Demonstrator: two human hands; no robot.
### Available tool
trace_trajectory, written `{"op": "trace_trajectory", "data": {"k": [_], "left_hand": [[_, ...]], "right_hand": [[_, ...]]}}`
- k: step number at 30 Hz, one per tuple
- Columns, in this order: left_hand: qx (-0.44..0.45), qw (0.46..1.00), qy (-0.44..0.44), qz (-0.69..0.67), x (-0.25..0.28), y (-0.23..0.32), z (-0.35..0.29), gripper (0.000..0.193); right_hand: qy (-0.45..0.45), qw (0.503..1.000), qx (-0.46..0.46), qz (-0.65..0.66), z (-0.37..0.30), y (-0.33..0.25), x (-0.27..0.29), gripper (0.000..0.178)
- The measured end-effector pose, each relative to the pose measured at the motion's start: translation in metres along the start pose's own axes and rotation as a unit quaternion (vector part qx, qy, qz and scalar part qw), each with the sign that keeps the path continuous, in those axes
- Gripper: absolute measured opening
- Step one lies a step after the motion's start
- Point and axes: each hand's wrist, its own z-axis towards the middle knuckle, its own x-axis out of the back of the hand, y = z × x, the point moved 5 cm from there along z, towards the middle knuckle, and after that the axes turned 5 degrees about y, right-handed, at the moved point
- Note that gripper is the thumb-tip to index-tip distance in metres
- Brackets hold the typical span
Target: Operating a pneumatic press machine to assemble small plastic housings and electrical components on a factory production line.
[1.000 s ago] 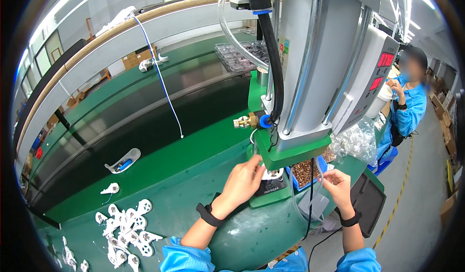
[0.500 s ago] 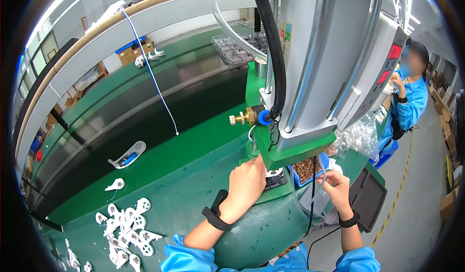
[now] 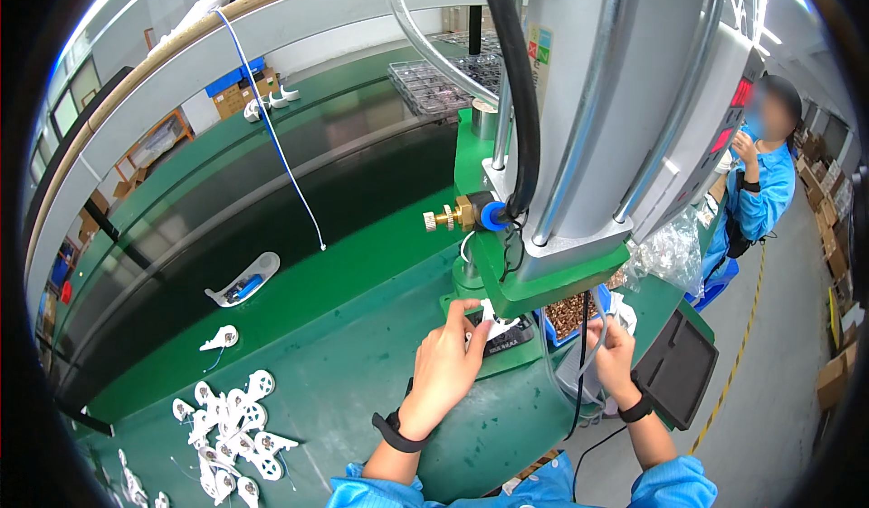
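Observation:
Beneath the press head, a small white plastic part (image 3: pixel 494 320) sits at a black fixture (image 3: pixel 511 338). My left hand (image 3: pixel 445 368) reaches in from the left, thumb and forefinger curled round the edge of that part. My right hand (image 3: pixel 615 363) is raised beside the grey tube and black cable, in front of a blue bin (image 3: pixel 550 329) of small copper-coloured pieces. Its fingertips are pinched together; what they hold, if anything, is too small to make out. The tall grey press (image 3: pixel 579 100) with its green head plate (image 3: pixel 561 282) stands over the fixture.
Many white wheel-like parts (image 3: pixel 226 426) with thin wires lie in a pile at the left. A white tray (image 3: pixel 249 282) with a blue item rests on the green conveyor edge. A black tray (image 3: pixel 679 368) is at the right. A person (image 3: pixel 765 182) in blue sits beyond.
My left hand has drawn back from under the press head toward me, uncovering more of the white part and fixture. My right hand has shifted slightly left and down. The view has moved a little.

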Motion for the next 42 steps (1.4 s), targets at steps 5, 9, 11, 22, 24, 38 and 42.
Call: {"op": "trace_trajectory", "data": {"k": [5,9,11,22,24,38,42], "left_hand": [[-0.003,0.995,-0.064,-0.072,-0.001,-0.003,0.001,0.022],[0.01,0.995,-0.085,-0.046,-0.001,-0.007,0.001,0.025],[-0.019,0.997,-0.048,-0.053,-0.001,-0.009,0.001,0.02],[-0.016,0.994,-0.029,-0.102,0.004,-0.011,0.011,0.017],[-0.023,0.994,-0.018,-0.108,0.004,-0.011,0.01,0.016],[-0.043,0.996,-0.01,-0.077,0.006,-0.01,0.011,0.017],[-0.051,0.997,0.001,-0.062,0.005,-0.007,0.009,0.016]], "right_hand": [[-0.11,0.991,0.07,-0.003,0.035,-0.049,-0.016,0.012],[-0.204,0.978,0.033,0.012,0.041,-0.053,-0.038,0.014],[-0.221,0.975,0.016,0.011,0.04,-0.053,-0.042,0.014],[-0.253,0.965,0.007,0.063,0.043,-0.061,-0.083,0.014],[-0.262,0.961,0.081,0.026,0.047,-0.08,-0.089,0.016],[-0.318,0.93,0.139,-0.121,0.05,-0.075,-0.101,0.017],[-0.325,0.938,0.101,-0.067,0.051,-0.073,-0.101,0.017]]}}
